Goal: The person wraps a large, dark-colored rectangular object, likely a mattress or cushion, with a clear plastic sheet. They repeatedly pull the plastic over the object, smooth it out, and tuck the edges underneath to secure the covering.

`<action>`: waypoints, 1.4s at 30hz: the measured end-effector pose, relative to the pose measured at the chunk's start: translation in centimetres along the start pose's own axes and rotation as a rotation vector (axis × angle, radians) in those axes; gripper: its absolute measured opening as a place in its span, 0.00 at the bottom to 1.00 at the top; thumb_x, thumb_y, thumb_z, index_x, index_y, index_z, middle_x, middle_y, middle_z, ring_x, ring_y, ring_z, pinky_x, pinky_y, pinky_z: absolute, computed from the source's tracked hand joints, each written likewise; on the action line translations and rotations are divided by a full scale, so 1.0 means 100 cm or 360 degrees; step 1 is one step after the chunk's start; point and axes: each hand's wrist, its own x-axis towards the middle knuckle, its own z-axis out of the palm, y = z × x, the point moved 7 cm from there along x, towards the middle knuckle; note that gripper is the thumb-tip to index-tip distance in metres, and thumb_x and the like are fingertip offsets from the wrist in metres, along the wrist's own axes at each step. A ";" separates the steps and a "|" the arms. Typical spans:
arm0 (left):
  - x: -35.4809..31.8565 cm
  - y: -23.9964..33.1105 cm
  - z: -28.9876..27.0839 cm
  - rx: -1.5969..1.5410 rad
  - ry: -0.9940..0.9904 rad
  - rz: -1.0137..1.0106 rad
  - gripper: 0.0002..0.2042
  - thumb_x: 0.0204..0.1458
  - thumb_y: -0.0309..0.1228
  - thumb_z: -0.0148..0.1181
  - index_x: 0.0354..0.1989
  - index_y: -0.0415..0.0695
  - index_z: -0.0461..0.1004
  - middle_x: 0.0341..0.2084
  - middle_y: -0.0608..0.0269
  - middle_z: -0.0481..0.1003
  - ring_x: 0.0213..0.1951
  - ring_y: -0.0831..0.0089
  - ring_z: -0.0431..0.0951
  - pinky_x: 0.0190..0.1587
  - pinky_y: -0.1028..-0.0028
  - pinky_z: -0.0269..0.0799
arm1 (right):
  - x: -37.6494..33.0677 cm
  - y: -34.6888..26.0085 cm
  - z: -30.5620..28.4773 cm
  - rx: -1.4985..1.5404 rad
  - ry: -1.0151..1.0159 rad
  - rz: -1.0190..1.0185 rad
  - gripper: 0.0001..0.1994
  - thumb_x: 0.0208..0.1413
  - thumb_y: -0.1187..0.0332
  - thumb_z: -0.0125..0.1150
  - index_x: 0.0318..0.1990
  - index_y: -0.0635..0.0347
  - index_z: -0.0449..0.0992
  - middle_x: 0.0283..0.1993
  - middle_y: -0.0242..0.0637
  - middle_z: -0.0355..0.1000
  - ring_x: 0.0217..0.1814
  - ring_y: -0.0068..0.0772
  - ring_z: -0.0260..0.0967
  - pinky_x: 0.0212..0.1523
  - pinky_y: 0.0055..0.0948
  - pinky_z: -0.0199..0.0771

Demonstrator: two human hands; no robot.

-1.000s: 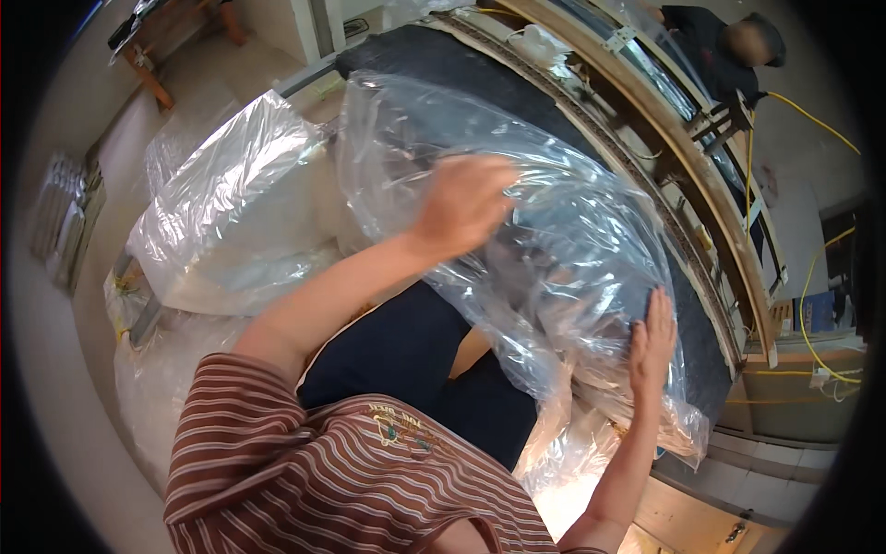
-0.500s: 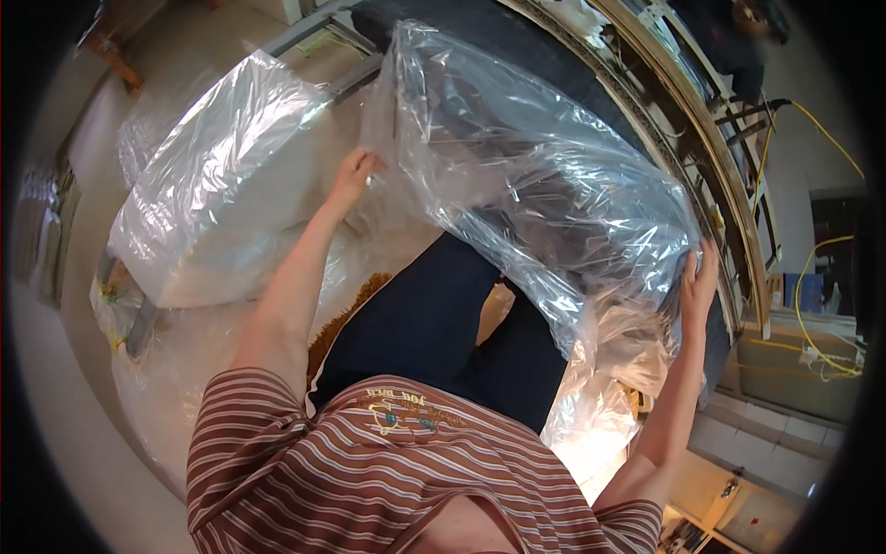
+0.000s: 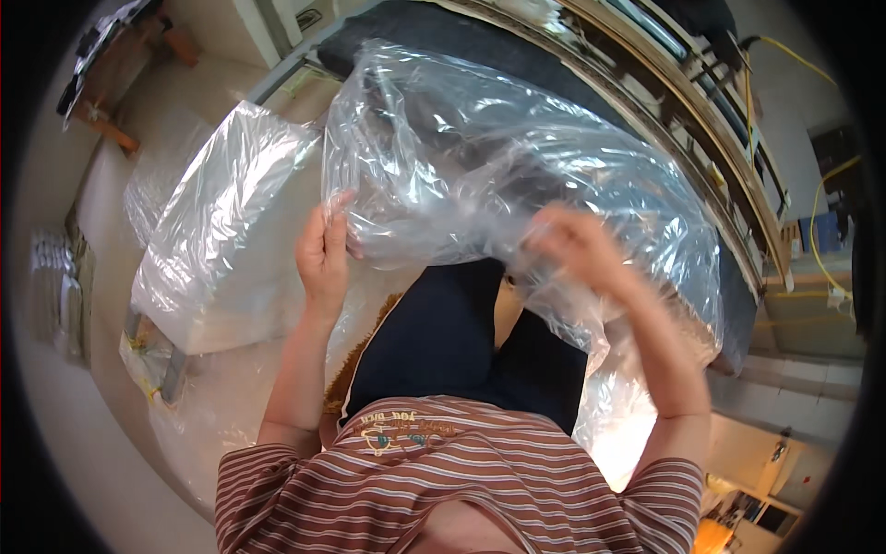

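Observation:
A large crinkled piece of clear plastic film (image 3: 406, 175) lies over a dark work surface (image 3: 443, 32), its near part hanging above my lap. My left hand (image 3: 325, 254) is closed on its left edge, thumb and fingers pinching the film. Over the middle of the film is my right hand (image 3: 581, 245), smeared by motion. Its fingers look bent, and the film bunches beside them, but whether they grip it cannot be made out. Another stack of folded clear film (image 3: 231, 203) sits to the left of my left hand.
A long wooden-edged frame (image 3: 683, 111) runs behind the dark surface. Yellow cords (image 3: 817, 217) hang at the right. Far left stands a wooden-legged piece of furniture (image 3: 106, 125). More clear plastic (image 3: 591, 425) lies beside my right thigh.
My right hand has left the film's far right end and swung inward to its middle. My left hand has moved down and slightly left, drawing the film's left edge along.

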 end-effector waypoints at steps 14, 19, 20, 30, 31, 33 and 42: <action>-0.130 0.115 0.241 -0.0256 -0.1522 0.0796 0.16 0.41 0.17 0.57 0.40 0.44 0.77 0.32 0.60 0.77 0.36 0.62 0.77 0.41 0.66 0.69 | -0.158 -0.007 -0.115 0.0722 0.0768 0.0145 0.21 0.56 0.61 0.52 0.56 0.59 0.68 0.47 0.37 0.70 0.47 0.27 0.68 0.47 0.27 0.67; -0.158 0.110 0.262 -0.0010 -0.1764 0.0847 0.12 0.43 0.28 0.64 0.38 0.45 0.77 0.26 0.62 0.76 0.29 0.63 0.77 0.34 0.68 0.70 | -0.147 -0.007 -0.082 0.1105 0.0724 0.0083 0.09 0.57 0.69 0.57 0.43 0.62 0.71 0.33 0.27 0.71 0.32 0.17 0.65 0.33 0.19 0.65; -0.151 0.125 0.256 0.0097 -0.1804 0.0923 0.11 0.43 0.32 0.65 0.37 0.46 0.78 0.24 0.63 0.76 0.27 0.64 0.76 0.31 0.69 0.70 | -0.148 -0.003 -0.082 0.1036 0.0775 0.0042 0.07 0.57 0.69 0.56 0.40 0.62 0.72 0.31 0.26 0.71 0.30 0.16 0.64 0.31 0.18 0.64; -0.029 0.206 0.298 0.0087 -0.1454 0.0976 0.09 0.48 0.32 0.64 0.35 0.41 0.76 0.38 0.65 0.70 0.34 0.82 0.67 0.33 0.84 0.57 | -0.179 -0.006 -0.080 0.0401 0.0911 -0.0023 0.04 0.53 0.74 0.58 0.36 0.62 0.71 0.23 0.37 0.68 0.23 0.25 0.64 0.27 0.25 0.64; -0.032 0.197 0.305 0.0041 -0.1661 0.0892 0.08 0.48 0.30 0.63 0.35 0.41 0.76 0.38 0.65 0.70 0.35 0.82 0.66 0.34 0.84 0.57 | -0.179 -0.005 -0.079 0.0377 0.0928 -0.0041 0.04 0.53 0.74 0.58 0.36 0.62 0.71 0.23 0.37 0.67 0.23 0.26 0.64 0.26 0.25 0.64; -0.036 0.185 0.306 -0.0108 -0.1700 0.0742 0.07 0.49 0.27 0.63 0.34 0.40 0.75 0.38 0.64 0.70 0.35 0.82 0.66 0.35 0.83 0.58 | -0.178 -0.005 -0.079 0.0327 0.0937 -0.0127 0.05 0.53 0.74 0.58 0.36 0.61 0.71 0.22 0.38 0.67 0.22 0.28 0.64 0.26 0.25 0.64; -0.049 0.184 0.276 -0.0361 -0.1363 0.0858 0.05 0.46 0.22 0.64 0.31 0.38 0.75 0.33 0.61 0.74 0.36 0.72 0.73 0.40 0.76 0.67 | -0.167 -0.007 -0.084 0.0274 0.1014 -0.0106 0.04 0.53 0.71 0.59 0.33 0.60 0.72 0.18 0.40 0.65 0.19 0.33 0.65 0.21 0.27 0.63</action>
